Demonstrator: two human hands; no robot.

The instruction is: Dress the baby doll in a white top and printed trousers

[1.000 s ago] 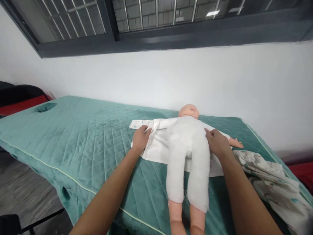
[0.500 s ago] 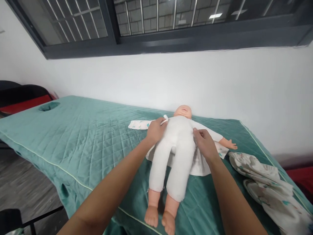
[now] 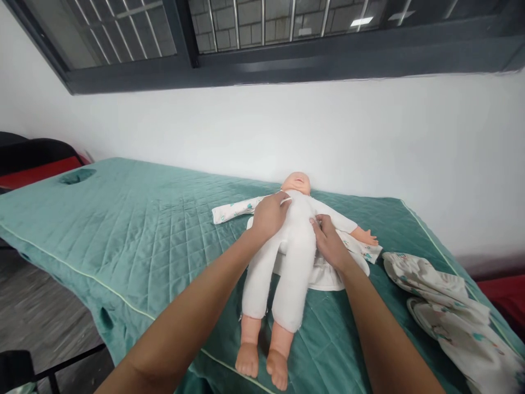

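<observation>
A baby doll with a white cloth body lies on its back, its bare feet towards me. Spread beneath it is a white baby shirt with a small coloured print, one sleeve stretched out to the left. My left hand is closed in a pinch on the shirt's white edge, over the doll's chest. At the doll's right side, my right hand is closed with curled fingers and thumb against the body. The doll's arm on the left cannot be seen.
A green quilted cover lies over the bed, with a hole at its far left. Printed baby trousers lie crumpled on the right. Behind are a white wall and a barred window. A black and red chair stands at far left.
The doll has shifted a little left. My left hand has moved inward over its chest with the shirt edge. My right hand has moved left along with the doll's side.
</observation>
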